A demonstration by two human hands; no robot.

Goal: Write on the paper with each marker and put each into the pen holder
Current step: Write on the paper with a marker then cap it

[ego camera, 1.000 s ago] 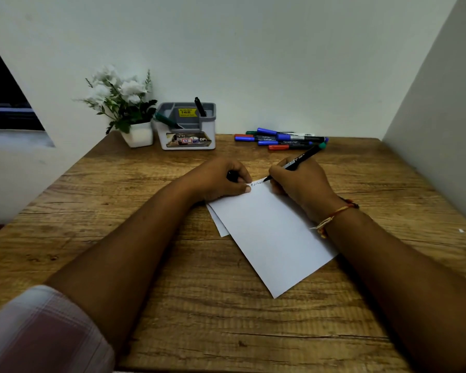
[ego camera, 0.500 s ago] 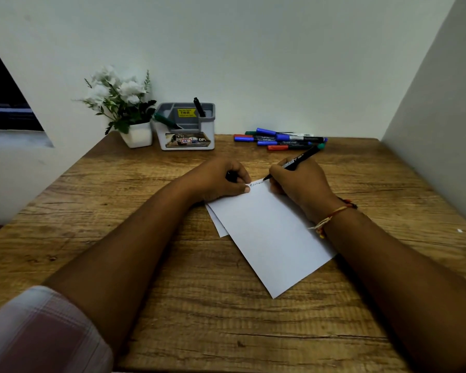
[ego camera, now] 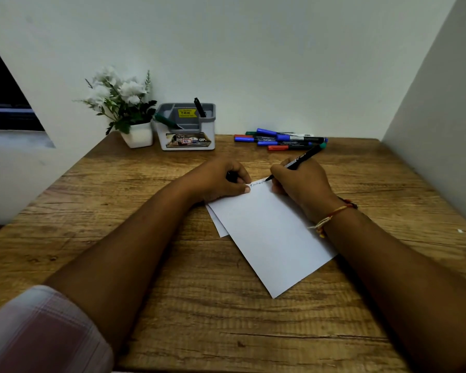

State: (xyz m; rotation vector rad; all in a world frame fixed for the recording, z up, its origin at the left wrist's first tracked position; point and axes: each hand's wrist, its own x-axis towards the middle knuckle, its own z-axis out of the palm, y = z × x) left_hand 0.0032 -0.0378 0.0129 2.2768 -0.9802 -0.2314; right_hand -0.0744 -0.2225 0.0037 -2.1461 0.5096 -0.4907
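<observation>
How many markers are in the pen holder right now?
2. A green marker leans out over the left side of the pen holder. A black marker stands upright toward its right side. Any marker sunk below the rim would be hidden.

This looks like a small writing desk in a study or office corner: a wood-grain tabletop (ego camera: 172, 305) set against a plain pale wall (ego camera: 253, 49), with a grey pen holder (ego camera: 186, 135) at its back edge. Just left of the pen holder stands a pot of white flowers (ego camera: 139, 135), to its right lies a cluster of markers (ego camera: 280, 140), and in front of it lie sheets of white paper (ego camera: 267, 238). Far right of the pen holder a flat side panel (ego camera: 441, 103) closes the desk in.
</observation>
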